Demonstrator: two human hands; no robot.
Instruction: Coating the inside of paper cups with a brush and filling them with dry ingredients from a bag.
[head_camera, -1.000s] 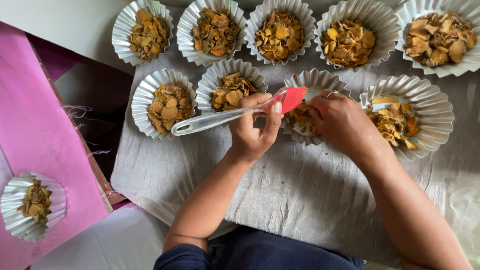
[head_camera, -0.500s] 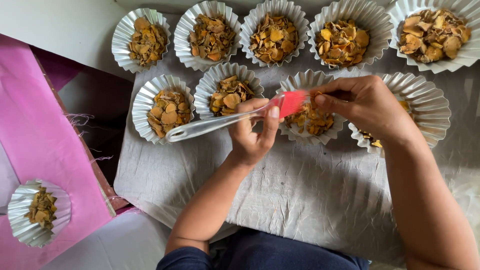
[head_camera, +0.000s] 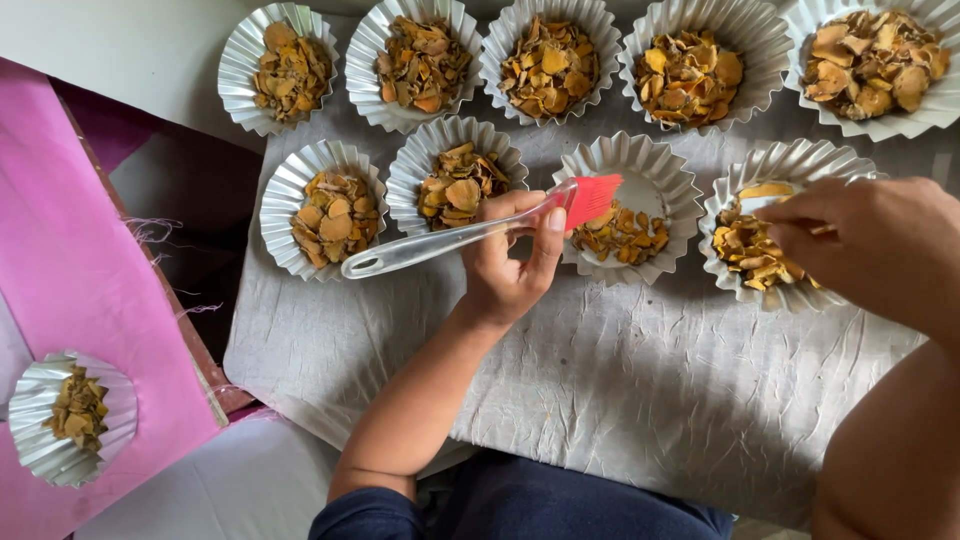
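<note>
The left hand (head_camera: 510, 265) is gripping a brush (head_camera: 470, 232), fingers closed round its clear plastic handle, with the thumb pressing along the top. The handle is slanting away to the left of the hand, while the red bristles (head_camera: 592, 197) are sticking out to the hand's right and hovering over a fluted foil cup (head_camera: 672, 165) that is only partly filled with dried orange-brown slices (head_camera: 620, 232) (whether the bristles are touching the slices, I cannot tell). The right hand (head_camera: 865, 240) is resting well apart from the left, over the next foil cup (head_camera: 772, 165) to the right, its fingers curled together down among that cup's slices; what, if anything, they are pinching is hidden. Two fuller cups are lying just left of the left hand, and a row of five more is lying beyond both hands. All are sitting on a crinkled grey cloth (head_camera: 620, 400). Far to the left, one cup (head_camera: 30, 430) is resting on a pink sheet (head_camera: 70, 260).
</note>
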